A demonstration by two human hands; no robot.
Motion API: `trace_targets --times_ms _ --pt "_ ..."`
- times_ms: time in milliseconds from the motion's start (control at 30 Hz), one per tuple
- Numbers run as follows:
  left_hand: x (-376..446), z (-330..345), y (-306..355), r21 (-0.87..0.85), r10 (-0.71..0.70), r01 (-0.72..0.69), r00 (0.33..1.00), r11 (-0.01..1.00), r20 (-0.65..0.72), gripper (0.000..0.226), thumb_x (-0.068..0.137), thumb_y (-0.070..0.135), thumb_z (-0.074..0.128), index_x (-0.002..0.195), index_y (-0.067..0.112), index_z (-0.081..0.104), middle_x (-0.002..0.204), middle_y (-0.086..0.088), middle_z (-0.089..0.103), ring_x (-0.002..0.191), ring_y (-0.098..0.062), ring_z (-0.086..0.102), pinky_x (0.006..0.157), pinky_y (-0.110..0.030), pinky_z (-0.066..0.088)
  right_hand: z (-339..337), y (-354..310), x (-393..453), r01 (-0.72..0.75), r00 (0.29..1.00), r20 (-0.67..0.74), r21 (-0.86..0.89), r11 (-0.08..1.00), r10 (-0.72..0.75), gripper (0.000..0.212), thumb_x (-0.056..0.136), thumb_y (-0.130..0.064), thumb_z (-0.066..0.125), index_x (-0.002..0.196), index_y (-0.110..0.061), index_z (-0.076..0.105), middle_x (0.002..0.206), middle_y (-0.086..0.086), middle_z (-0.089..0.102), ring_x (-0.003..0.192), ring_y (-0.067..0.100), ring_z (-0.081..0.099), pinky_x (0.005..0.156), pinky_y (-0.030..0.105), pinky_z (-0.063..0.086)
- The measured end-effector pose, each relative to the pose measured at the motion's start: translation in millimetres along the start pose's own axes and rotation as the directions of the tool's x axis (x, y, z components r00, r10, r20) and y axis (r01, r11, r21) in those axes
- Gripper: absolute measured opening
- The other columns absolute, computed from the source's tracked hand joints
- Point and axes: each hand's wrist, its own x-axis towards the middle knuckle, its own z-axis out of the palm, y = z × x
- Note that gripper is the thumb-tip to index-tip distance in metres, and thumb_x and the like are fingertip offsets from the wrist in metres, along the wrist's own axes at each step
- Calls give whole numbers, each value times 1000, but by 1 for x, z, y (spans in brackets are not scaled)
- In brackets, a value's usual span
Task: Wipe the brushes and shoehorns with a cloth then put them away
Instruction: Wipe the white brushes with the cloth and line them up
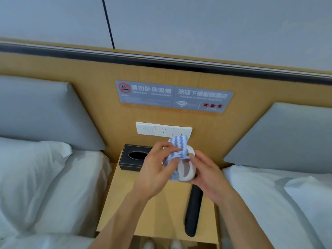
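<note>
Pinching striped cloth (177, 155) in left hand (158, 169), right hand (206, 173) grasping white shoehorn (186, 169) beneath

Pale grey wall panels (197, 24) across top of frame, dark vertical seam upper left. Wood headboard panel (100, 72) mid-frame, dark strip along top. Grey signs (173, 97) centre, white switch/socket plate (163, 130) below. Wood nightstand (161, 212) bottom centre between two white-sheeted beds; grey padded headboard cushions (43, 112) left and right.
</note>
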Motion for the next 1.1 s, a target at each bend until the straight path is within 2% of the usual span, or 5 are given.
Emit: trace_targets --times_ms 167,300,600,900,1100 --pt "7 -1 19 24 32 -31 996 999 -84 10 90 21 64 96 25 70 108 16 61 104 -4 60 83 -15 45 -3 -17 -14 62 996 55 54 997 -65 21 97 -26 62 105 -7 59 115 16 67 108 31 65 85 48 57" --pt "11 -2 27 84 37 -32 998 996 -57 39 84 14 73 118 31 64 104 20 63 92 2 60 74 -9 46 -5 -26 -21 68 998 -6 116 991 -68 40 80 -22 74 113 -9 54 114 15 72 98 30 71 73 42 59" --pt "8 4 46 333 290 -287 956 898 42 31 93 5 60 122 12 67 102 -5 55 80 -20 60 70 -37 52 -6 -37 -24 40 998 51 116 992 -46 43 82 -23 75 124 -19 68 122 17 70 107 33 69 85 49 59" --pt "7 -20 60 377 324 -433 890 819 320 26 93 3 53 106 11 75 95 -5 52 73 -18 53 66 -23 41 -9 -47 -21 28 998 49 102 994 -33 47 77 -27 78 122 -20 68 115 15 73 94 30 72 74 44 60" --pt "17 -24 64 419 299 -375 924 827 237 35 98 4 49 126 16 65 108 -6 53 82 -20 57 69 -31 48 -6 -54 -19 -2 995 102 71 998 -5 70 65 -39 85 128 -21 64 120 15 72 105 35 70 82 48 60"
